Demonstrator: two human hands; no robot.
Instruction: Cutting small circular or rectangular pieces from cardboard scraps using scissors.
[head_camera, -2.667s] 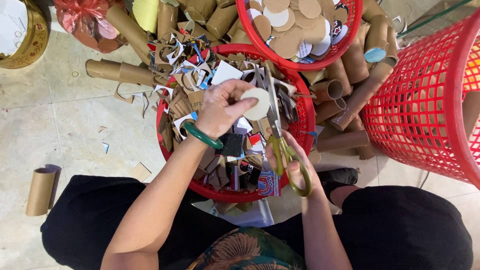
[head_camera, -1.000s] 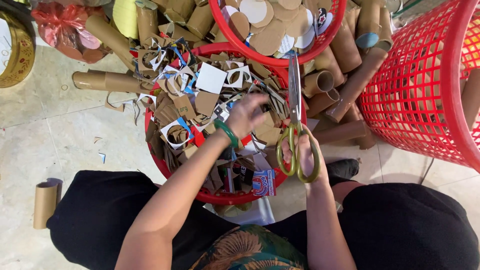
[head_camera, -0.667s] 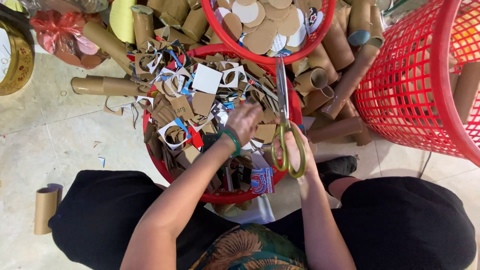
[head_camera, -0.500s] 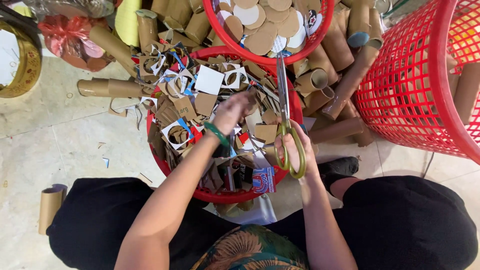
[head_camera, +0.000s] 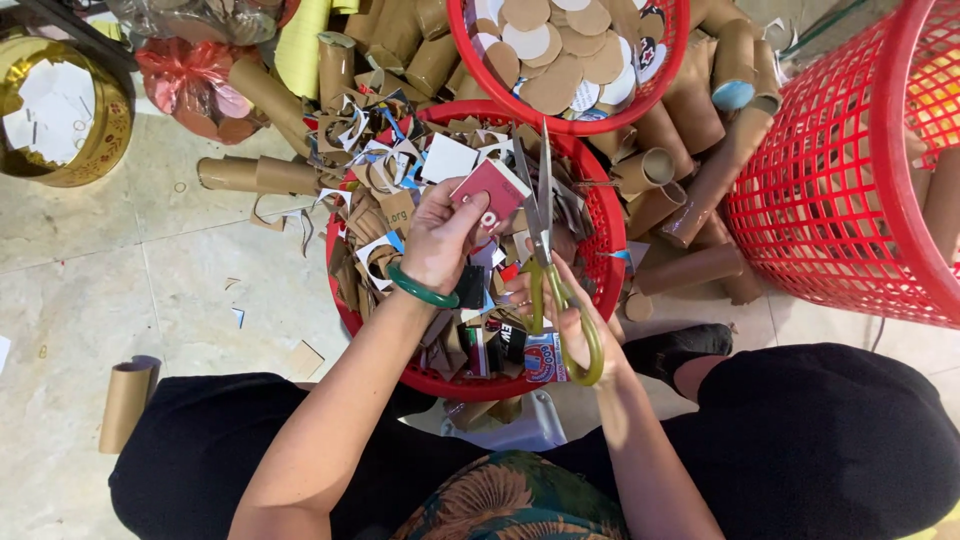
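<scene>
Left hand (head_camera: 440, 240) pinching red-and-white card piece (head_camera: 490, 190), green bangle (head_camera: 420, 292) circling wrist. Right hand (head_camera: 570, 320) gripping scissors (head_camera: 550, 270), handles showing olive-yellow, blades grey. Red basket (head_camera: 610, 240) holding brown, white, blue scraps. Second red basket (head_camera: 470, 40) holding tan discs (head_camera: 550, 60). Brown tubes (head_camera: 690, 270) lying around. Gold tin (head_camera: 110, 130) showing white bits. Floor (head_camera: 120, 290) looking beige.

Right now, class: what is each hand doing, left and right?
Left hand: closed on a red card piece, pinched by the fingers above the red basket.
Right hand: closed on the green-handled scissors, blades pointing away.
</scene>
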